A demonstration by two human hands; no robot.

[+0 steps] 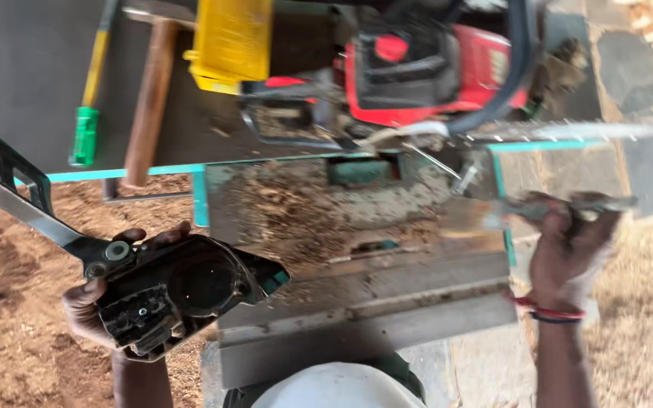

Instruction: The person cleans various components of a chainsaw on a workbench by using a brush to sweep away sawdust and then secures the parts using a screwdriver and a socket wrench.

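Head cam looks straight down: left hand (96,306) is wrapped around a grimy black chainsaw side cover (183,291), dark, greasy and caked with dust, held near-left over the sawdust ground. Right hand (568,242) is closed on a blurry flat metal tool (515,208) at the right edge of the dusty workbench (357,227). Red chainsaw (425,72) sits at the far side, with a wooden-handled hammer (149,91) far left.

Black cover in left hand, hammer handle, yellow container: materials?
Black cover: looks like moulded plastic, matte and grimy, with a metal bolt fitting near its top. Hammer handle: wood, brown, smooth-worn finish. Yellow container: probably plastic, uniform glossy colour; blur leaves it open.
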